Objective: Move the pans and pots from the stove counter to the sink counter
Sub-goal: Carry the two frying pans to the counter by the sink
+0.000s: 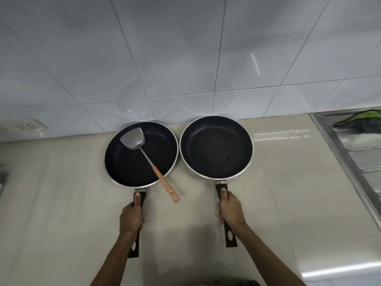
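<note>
Two black non-stick frying pans with silver rims sit side by side on the beige counter [61,182], close to the tiled wall. The left pan [127,168] holds a metal spatula [134,139] with a wooden handle that sticks out over its front rim. The right pan [216,147] has nothing in it. My left hand [132,217] is wrapped around the left pan's black handle. My right hand [231,209] grips the right pan's black handle. Both handles point toward me.
A steel sink [350,153] with a rack and something green and black in it lies at the right edge. A white wall socket [24,125] is at the left. White wall tiles rise behind the pans.
</note>
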### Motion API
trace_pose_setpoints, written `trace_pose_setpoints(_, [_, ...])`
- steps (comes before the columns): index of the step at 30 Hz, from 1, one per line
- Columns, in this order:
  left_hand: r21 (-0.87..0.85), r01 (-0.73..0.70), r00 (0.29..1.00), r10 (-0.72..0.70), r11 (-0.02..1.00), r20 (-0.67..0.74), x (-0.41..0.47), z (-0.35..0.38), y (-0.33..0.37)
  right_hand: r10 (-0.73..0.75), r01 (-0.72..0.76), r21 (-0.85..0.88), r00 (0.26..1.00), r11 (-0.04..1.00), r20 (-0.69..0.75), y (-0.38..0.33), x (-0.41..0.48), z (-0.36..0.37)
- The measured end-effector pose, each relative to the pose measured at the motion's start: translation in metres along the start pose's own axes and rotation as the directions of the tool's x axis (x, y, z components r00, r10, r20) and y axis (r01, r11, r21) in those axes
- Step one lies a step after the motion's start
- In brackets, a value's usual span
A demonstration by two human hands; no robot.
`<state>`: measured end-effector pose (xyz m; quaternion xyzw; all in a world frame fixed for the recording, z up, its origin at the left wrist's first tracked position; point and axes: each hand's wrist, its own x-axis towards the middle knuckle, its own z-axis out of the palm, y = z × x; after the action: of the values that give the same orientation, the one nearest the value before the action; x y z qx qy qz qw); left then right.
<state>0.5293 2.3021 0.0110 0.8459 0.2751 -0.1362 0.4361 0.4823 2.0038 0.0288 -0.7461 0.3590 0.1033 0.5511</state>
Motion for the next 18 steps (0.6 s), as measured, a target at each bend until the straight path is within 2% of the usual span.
trace_pose_setpoints(18, [-0.004, 0.041, 0.999, -0.041, 0.999, -0.011, -0.008, -0.003, 0.012, 0.011, -0.011, -0.079, 1.0, 0.997, 0.006, -0.008, -0.004, 0.003])
